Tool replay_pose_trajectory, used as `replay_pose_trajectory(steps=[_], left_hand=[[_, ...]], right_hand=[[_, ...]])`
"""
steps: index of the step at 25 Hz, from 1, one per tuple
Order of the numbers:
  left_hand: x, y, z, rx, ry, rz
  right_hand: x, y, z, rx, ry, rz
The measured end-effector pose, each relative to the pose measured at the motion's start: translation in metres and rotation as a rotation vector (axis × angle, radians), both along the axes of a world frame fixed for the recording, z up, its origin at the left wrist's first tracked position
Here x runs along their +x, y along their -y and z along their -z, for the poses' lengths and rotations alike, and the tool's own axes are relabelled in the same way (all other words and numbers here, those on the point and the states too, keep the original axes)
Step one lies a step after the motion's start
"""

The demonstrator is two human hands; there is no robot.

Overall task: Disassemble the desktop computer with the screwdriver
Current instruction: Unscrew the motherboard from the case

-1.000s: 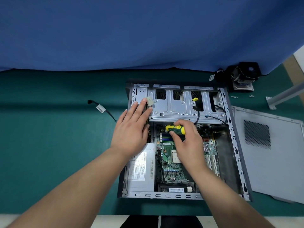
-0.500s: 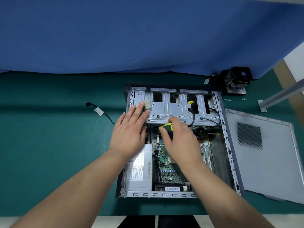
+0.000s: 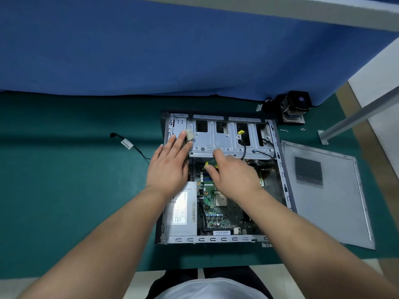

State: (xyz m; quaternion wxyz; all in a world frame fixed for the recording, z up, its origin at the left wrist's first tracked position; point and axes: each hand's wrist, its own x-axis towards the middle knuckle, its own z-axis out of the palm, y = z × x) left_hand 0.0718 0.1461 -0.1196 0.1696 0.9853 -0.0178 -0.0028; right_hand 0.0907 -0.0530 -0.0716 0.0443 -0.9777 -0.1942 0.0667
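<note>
Desktop computer case (image 3: pixel 218 239) lies open mid-worktop; power-supply label (image 3: pixel 179 209) is unreadable. Left hand (image 3: pixel 170 167) rests flat, fingers straight, on the drive cage (image 3: pixel 222 139). Right hand (image 3: pixel 234 175) grips the yellow-green screwdriver (image 3: pixel 209 163).

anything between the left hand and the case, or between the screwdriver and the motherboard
Nothing visible. The left hand rests flat, fingers straight, right on the drive cage of the case. The right hand grips the screwdriver over the motherboard, but the hand hides its tip, so the last gap can't be seen.
</note>
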Motion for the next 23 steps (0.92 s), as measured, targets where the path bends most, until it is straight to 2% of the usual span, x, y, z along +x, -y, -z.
replay_pose_trajectory(steps=[2, 4, 8, 11, 15, 19, 23], left_hand=[[-0.0003, -0.0001, 0.0003, -0.001, -0.001, -0.002], [0.0003, -0.0010, 0.0010, -0.004, 0.002, -0.002], [0.0016, -0.0012, 0.0025, -0.007, -0.002, -0.001], [0.0019, -0.0013, 0.0018, -0.016, -0.007, 0.000], [0.0011, -0.0013, -0.0004, -0.016, -0.022, 0.004], [0.0013, -0.0017, -0.0008, -0.012, -0.027, 0.010], [0.0009, -0.0012, -0.0017, -0.005, -0.024, 0.015]], right_hand=[[0.0002, -0.0033, -0.0005, -0.051, 0.028, -0.054], [0.0021, -0.0043, -0.0009, -0.003, 0.015, -0.071], [0.0014, -0.0037, 0.0004, 0.135, -0.056, 0.075], [-0.0021, -0.0064, 0.0035, 0.045, 0.003, 0.083], [-0.0034, -0.0020, 0.0014, 0.102, -0.032, 0.105], [-0.0038, -0.0073, 0.0006, -0.012, -0.014, 0.118], [-0.0020, -0.0039, -0.0012, 0.102, -0.033, 0.133]])
